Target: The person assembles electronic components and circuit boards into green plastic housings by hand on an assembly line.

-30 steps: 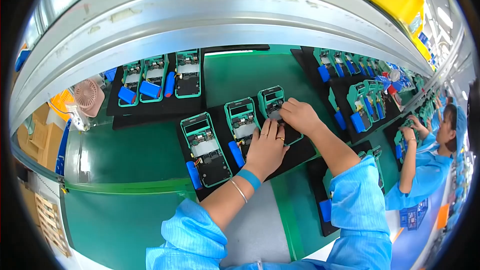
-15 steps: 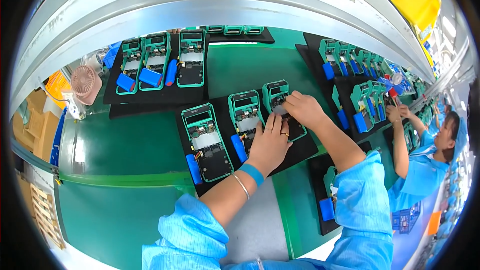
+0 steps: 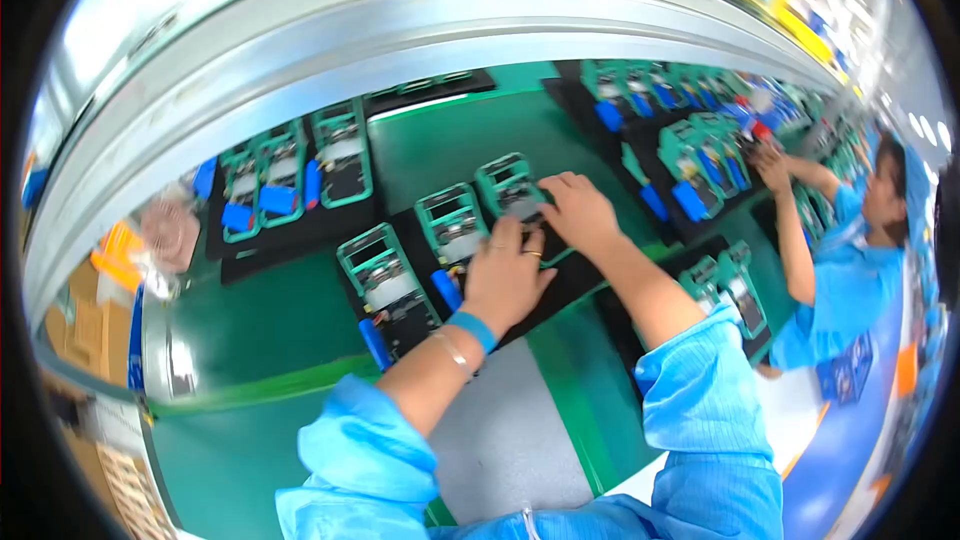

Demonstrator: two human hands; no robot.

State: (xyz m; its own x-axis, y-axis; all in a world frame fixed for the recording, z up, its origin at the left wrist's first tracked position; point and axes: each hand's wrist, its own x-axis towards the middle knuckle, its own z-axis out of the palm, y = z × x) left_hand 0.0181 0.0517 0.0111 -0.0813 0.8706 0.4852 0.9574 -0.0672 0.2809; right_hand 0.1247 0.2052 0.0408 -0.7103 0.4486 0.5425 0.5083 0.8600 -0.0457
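Note:
Three green-edged device housings with circuit boards inside lie on a black mat [image 3: 545,312] in front of me. My left hand [image 3: 508,275], with rings and a blue wristband, is over the lower part of the farthest-right housing [image 3: 507,172]. Its fingers reach forward with the thumb apart. My right hand [image 3: 582,215] rests its loosely bent fingers at that housing's right edge, and no held object shows. Left of my hands are a middle housing [image 3: 447,208] with a blue battery pack [image 3: 446,290] and a left housing [image 3: 385,275] with another blue battery pack [image 3: 374,344].
More housings [image 3: 342,155] lie on a black mat at the far left, beside a pink fan [image 3: 168,232]. Others [image 3: 700,165] stand at the right, near a co-worker [image 3: 850,250] in blue. A metal rail [image 3: 440,25] crosses above the green bench [image 3: 270,310].
The view has shifted, moving the bench leftward. My right fingers have come out of the housing's inside to its right edge. My left hand stays over its lower part.

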